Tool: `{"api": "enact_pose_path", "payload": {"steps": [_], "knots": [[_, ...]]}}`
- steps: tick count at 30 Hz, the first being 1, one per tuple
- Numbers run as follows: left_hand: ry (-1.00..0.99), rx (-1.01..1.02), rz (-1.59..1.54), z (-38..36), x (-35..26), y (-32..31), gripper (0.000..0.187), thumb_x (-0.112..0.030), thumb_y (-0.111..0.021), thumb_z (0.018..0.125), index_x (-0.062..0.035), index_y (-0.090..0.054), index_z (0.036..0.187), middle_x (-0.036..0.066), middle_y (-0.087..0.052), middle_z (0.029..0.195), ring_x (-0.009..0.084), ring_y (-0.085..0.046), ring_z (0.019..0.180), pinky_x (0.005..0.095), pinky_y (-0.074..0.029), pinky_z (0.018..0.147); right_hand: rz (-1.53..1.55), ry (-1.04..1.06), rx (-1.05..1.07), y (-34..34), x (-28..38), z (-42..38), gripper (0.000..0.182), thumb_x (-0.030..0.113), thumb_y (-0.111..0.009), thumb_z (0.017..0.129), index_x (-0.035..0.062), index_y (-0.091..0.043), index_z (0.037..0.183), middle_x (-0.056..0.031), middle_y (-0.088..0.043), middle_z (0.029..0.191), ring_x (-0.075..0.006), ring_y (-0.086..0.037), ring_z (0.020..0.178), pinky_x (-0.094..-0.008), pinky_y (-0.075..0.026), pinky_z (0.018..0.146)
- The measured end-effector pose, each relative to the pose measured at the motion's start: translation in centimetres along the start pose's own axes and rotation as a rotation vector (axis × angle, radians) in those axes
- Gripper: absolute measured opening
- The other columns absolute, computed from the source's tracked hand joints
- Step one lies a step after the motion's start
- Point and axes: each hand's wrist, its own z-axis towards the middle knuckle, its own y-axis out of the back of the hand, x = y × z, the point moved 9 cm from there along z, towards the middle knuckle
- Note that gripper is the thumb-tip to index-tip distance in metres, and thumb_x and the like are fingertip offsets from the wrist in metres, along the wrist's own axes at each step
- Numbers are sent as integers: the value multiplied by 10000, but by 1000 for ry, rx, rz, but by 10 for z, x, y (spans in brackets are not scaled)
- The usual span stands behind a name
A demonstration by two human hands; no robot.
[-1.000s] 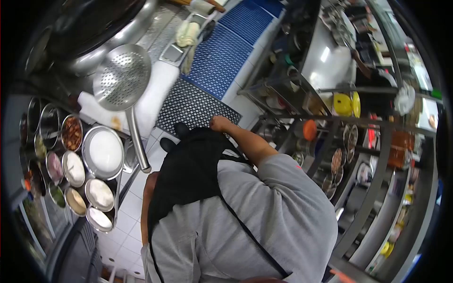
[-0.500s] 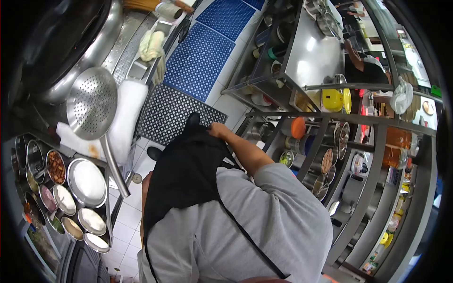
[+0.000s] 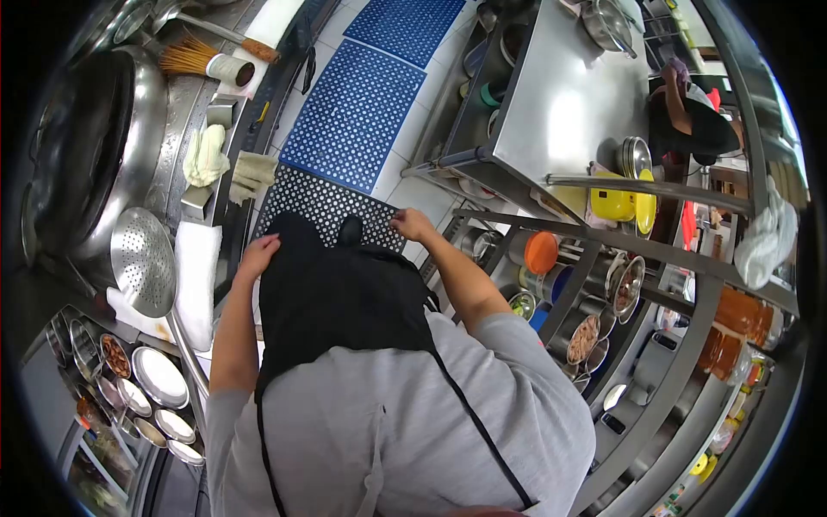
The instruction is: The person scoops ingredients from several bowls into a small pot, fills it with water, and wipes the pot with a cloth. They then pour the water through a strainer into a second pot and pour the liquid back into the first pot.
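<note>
My left hand (image 3: 258, 255) is at the left edge of the black apron (image 3: 327, 302), its fingers closed at the cloth's edge. To the right, my right hand (image 3: 413, 225) is held out over the black mat (image 3: 376, 221), beside the apron's lower right side. Its fingers are curled together, and I cannot make out whether anything is between them. The apron hangs over my front, and a dark shoe (image 3: 350, 231) shows past its lower edge.
A perforated skimmer (image 3: 144, 263) lies at left beside a large wok (image 3: 142, 129) and a white towel (image 3: 197, 271). Bowls of ingredients, including a white one (image 3: 161, 377), stand lower left. At right are a steel table (image 3: 564, 103) and shelves (image 3: 594, 258). A co-worker (image 3: 689, 121) is beyond.
My left hand has come into fuller view at the apron's left edge. My right hand has moved off the apron to the right. The view has shifted, showing more of the stove side.
</note>
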Motion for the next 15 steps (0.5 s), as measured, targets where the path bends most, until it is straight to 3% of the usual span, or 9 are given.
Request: {"api": "enact_pose_path", "payload": {"steps": [3, 5, 7, 8, 10, 12, 15], "knots": [[-97, 77, 334, 41, -78, -4, 408, -365, -604, 916, -90, -702, 1201, 160, -679, 1224, 322, -629, 1154, 385, -474, 995, 86, -184, 19, 5, -47, -29, 368, 369, -620, 866, 50, -730, 1013, -201, -712, 1032, -377, -673, 976, -455, -528, 883], [-163, 165, 517, 70, -109, -19, 393, -370, -603, 906, -88, -722, 1153, 163, -678, 1219, 349, -621, 1157, 413, -477, 999, 82, -252, 55, -28, -98, -26, 346, 353, -626, 845, 64, -739, 998, -193, -716, 855, -353, -696, 858, -431, -549, 796], [-132, 243, 687, 89, -141, -28, 391, -361, -604, 899, -62, -725, 1120, 183, -677, 1206, 364, -627, 1144, 434, -484, 997, -70, -93, 309, -52, -101, -28, 351, 348, -614, 881, 35, -704, 1015, -176, -717, 907, -314, -706, 706, -383, -588, 648], [-120, 287, 772, 101, -154, -34, 391, -356, -605, 895, -48, -727, 1103, 194, -677, 1199, 372, -630, 1137, 445, -488, 996, 435, -499, 250, -29, -92, -51, 338, 328, -607, 893, 34, -700, 1032, -107, -700, 824, -248, -694, 658, -345, -582, 584], [-93, 424, 813, 147, -163, -50, 393, -342, -618, 884, -23, -723, 1089, 210, -675, 1190, 384, -632, 1128, 454, -497, 988, 522, -361, 153, -30, -99, -26, 340, 323, -613, 889, 29, -709, 1028, -84, -698, 819, -242, -696, 689, -354, -581, 624], [-137, 478, 865, 193, -199, -48, 396, -308, -645, 855, 11, -714, 1080, 239, -672, 1171, 389, -643, 1107, 459, -512, 973, 574, -120, 101, 20, -52, -7, 335, 326, -627, 875, 38, -735, 1008, -126, -723, 867, -273, -713, 764, -388, -570, 718], [-222, 544, 905, 235, -299, -25, 415, -302, -675, 818, 17, -710, 1081, 238, -680, 1152, 388, -644, 1105, 459, -513, 965, 328, -225, -7, 82, -48, 41, 348, 347, -638, 875, 39, -747, 994, -190, -731, 935, -339, -714, 859, -433, -549, 813]]}}
